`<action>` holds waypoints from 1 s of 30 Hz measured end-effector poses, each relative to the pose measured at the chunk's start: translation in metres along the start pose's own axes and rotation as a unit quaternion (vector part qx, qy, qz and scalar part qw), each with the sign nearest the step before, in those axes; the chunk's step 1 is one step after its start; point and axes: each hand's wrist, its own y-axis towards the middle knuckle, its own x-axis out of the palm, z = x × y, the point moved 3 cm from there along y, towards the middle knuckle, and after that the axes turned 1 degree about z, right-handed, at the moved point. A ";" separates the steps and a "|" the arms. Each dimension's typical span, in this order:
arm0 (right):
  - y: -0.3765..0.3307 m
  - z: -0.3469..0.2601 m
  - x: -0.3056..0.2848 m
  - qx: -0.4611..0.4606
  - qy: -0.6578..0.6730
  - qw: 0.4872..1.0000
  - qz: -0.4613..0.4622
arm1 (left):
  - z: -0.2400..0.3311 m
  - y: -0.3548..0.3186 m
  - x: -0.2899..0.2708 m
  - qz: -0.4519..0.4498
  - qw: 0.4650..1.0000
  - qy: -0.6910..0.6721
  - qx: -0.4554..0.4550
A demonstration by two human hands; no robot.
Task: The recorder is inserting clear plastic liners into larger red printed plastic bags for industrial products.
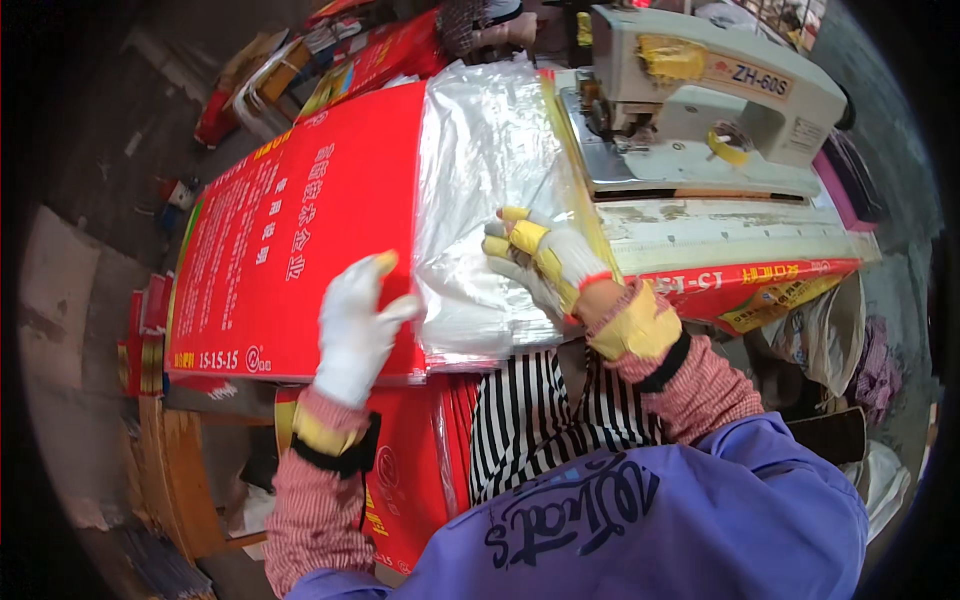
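Observation:
A stack of flat red printed sacks [340, 170] lies in front of me, with clear plastic liners [480, 130] spread over its right part. My left hand [355, 335], in a white glove with a yellow fingertip, is over the red sack near the liners' left edge. Its thumb and forefinger are apart, and nothing shows between them. Over the liners is my right hand [555, 255], gloved with yellow-wrapped fingers. Those fingers are loosely bent and spaced apart; whether they touch the plastic is unclear.
A sewing machine [690, 100] stands at the far right, with a yellow tape roll [730, 143] on its base. More red sacks [410, 470] hang below the stack by my lap. A wooden stool [175, 480] is at the lower left.

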 end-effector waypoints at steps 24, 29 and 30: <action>0.118 0.003 0.023 0.098 -0.523 0.843 -0.070 | -0.001 0.054 0.011 -0.226 0.968 -0.044 0.097; 0.094 -0.009 0.065 -0.039 -0.638 0.764 -0.088 | -0.042 0.069 0.030 -0.215 0.910 -0.297 -0.195; 0.087 -0.008 0.071 0.014 -0.562 0.824 -0.074 | -0.041 0.076 0.031 -0.161 0.925 -0.286 -0.189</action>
